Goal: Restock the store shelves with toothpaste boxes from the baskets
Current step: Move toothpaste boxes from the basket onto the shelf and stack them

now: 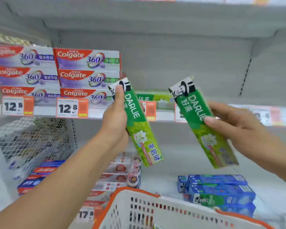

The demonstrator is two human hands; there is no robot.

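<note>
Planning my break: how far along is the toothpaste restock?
Done: Colgate stacks fill the shelf, one Darlie box lies there. In hand: left hand and right hand each hold a green Darlie box. Left: bare shelf beside it; basket contents hidden.

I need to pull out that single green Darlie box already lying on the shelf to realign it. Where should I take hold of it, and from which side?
Take the Darlie box on the shelf by its long faces, near the middle, coming straight in from the open front. It lies lengthwise along the shelf edge with clear space above, so a top-and-bottom grip fits. Both hands are occupied now: left hand and right hand each hold a green box.
</note>
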